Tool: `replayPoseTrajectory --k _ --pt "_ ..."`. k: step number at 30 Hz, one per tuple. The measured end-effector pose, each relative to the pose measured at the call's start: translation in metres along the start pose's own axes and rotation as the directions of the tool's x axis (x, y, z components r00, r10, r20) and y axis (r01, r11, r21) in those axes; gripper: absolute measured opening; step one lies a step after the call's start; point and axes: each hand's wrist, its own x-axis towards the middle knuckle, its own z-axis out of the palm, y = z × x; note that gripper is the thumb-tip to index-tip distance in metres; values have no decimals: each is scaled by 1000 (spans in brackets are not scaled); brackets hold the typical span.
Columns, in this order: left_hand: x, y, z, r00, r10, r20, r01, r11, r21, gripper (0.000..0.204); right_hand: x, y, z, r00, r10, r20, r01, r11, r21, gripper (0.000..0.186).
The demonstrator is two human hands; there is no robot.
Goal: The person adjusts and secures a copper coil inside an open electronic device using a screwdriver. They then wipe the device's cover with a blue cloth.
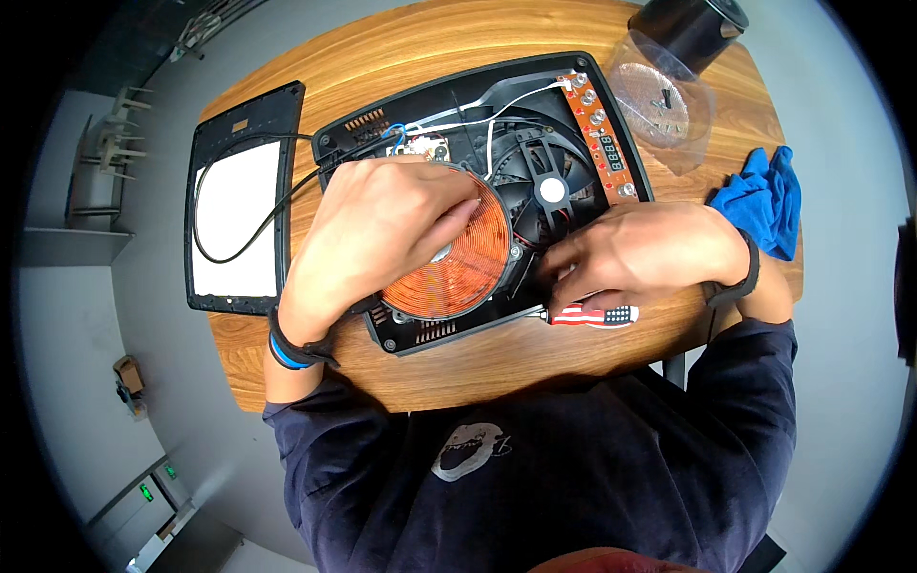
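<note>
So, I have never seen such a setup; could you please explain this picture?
There is no robot: a person works bare-handed, seen by a wide camera on the head, looking down. On the brown wooden table lies an open black plastic housing with a round copper-coloured coil and a black fan. The left hand is over the coil; the right hand is by the housing's near edge. What they hold, if anything, is unclear. A crumpled blue cloth lies at right.

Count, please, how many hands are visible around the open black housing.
2: the left hand is over the copper-coloured coil, and the right hand is beside the black fan. I see no others.
</note>
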Motion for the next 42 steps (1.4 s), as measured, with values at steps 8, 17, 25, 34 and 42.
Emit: replayPoseTrajectory --k 8,17,25,34,42 --pt "-4 -7 -13 1000 5 15 -6 999 52 13 -1 -27 2 985 168 47 -169 985 18 30" --pt "-5 -6 -11 1000 22 1 -22 1000 20 13 -7 -21 21 990 41 135 -39 999 -18 23" --pt "-7 -6 -10 999 27 20 -27 1000 12 14 3 -58 43 953 236 191 -138 897 -420 15" --pt "-6 -5 -7 999 28 40 -29 999 21 14 22 -64 88 982 179 63 -61 613 -788 22" --pt "-9 -2 -7 998 16 57 -19 999 42 12 28 -51 86 979 173 105 -67 769 -636 39"
